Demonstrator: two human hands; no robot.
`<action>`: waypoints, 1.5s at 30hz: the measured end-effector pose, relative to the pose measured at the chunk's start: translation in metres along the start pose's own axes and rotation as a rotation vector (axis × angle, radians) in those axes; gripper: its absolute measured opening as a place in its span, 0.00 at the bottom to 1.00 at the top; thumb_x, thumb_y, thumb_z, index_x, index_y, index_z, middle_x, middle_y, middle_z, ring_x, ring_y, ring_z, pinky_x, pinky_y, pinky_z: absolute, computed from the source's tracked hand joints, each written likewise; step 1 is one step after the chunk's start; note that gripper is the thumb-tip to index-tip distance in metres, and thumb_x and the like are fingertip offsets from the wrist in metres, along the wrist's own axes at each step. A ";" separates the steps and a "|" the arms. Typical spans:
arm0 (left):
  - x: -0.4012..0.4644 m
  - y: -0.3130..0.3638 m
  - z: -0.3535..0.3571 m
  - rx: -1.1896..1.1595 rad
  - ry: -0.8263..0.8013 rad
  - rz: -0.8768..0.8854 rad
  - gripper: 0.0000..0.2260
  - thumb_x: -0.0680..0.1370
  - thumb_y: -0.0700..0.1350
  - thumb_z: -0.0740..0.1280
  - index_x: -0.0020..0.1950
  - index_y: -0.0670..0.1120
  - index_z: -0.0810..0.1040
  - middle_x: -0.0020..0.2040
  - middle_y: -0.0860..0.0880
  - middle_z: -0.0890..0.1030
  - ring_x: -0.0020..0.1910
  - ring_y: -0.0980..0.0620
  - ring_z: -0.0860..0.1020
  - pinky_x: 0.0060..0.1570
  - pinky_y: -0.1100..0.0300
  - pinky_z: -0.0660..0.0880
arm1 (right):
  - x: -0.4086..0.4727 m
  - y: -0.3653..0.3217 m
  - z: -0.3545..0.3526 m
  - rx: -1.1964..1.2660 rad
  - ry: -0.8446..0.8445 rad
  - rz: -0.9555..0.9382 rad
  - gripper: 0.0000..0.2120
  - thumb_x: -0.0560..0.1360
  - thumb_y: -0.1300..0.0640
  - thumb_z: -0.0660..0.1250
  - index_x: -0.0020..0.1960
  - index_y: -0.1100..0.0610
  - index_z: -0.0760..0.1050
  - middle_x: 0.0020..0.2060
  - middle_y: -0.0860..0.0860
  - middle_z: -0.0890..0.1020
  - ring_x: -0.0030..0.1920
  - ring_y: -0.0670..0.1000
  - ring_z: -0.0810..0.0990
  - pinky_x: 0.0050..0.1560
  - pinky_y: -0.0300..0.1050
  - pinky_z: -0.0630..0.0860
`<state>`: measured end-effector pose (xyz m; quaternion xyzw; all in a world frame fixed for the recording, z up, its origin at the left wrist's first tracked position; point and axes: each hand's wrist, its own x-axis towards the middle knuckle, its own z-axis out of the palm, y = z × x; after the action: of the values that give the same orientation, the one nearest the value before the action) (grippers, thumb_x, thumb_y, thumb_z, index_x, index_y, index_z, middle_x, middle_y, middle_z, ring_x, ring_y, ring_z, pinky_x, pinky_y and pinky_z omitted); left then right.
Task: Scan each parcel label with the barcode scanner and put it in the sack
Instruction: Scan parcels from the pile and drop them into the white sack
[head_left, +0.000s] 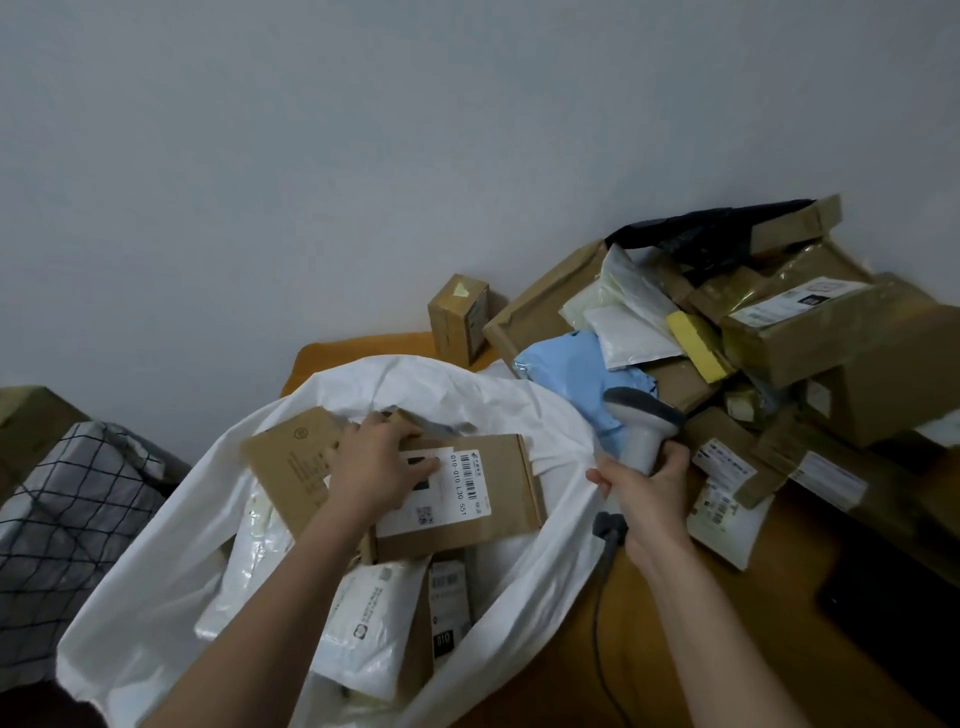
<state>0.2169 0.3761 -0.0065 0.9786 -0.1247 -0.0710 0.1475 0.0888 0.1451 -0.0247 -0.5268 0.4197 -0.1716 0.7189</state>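
Observation:
A large white sack (171, 530) stands open in front of me, with several parcels inside. On top lies a flat brown cardboard parcel (498, 519) with a white barcode label. My left hand (376, 467) is inside the sack mouth and holds this parcel at its left end, fingers curled over the edge. My right hand (647, 493) grips the handle of a white and grey barcode scanner (641, 423) at the sack's right rim. The scanner's head points up and to the right; its dark cable runs down over the table.
A heap of cardboard boxes (810, 338), white mailers and a blue bag (571, 371) covers the orange-brown table (675, 649) at the right. A small box (458, 317) stands by the wall. A dark flat device (904, 597) lies at the lower right. Checked fabric (62, 530) sits at left.

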 end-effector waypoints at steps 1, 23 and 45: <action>0.000 0.007 0.001 0.049 0.006 -0.001 0.18 0.74 0.60 0.70 0.63 0.58 0.77 0.62 0.50 0.73 0.62 0.45 0.69 0.63 0.45 0.65 | 0.003 -0.001 -0.005 0.004 0.021 -0.002 0.29 0.70 0.69 0.71 0.63 0.50 0.64 0.50 0.56 0.78 0.45 0.55 0.80 0.39 0.49 0.78; -0.028 0.259 0.231 -0.167 -0.552 0.090 0.23 0.80 0.48 0.66 0.74 0.46 0.67 0.70 0.46 0.72 0.65 0.49 0.73 0.58 0.59 0.73 | 0.133 -0.080 -0.213 -0.271 -0.233 -0.049 0.20 0.74 0.67 0.70 0.52 0.44 0.69 0.49 0.56 0.82 0.39 0.53 0.83 0.44 0.53 0.82; -0.018 0.300 0.265 -0.953 -0.357 -0.611 0.18 0.75 0.36 0.72 0.62 0.41 0.70 0.61 0.41 0.76 0.56 0.42 0.78 0.45 0.49 0.82 | 0.148 -0.094 -0.265 -0.403 -0.217 -0.019 0.15 0.75 0.58 0.71 0.54 0.43 0.70 0.47 0.50 0.81 0.31 0.45 0.82 0.44 0.54 0.81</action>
<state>0.0862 0.0311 -0.1636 0.7689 0.1854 -0.3221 0.5202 -0.0136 -0.1561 -0.0267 -0.6791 0.3608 -0.0335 0.6384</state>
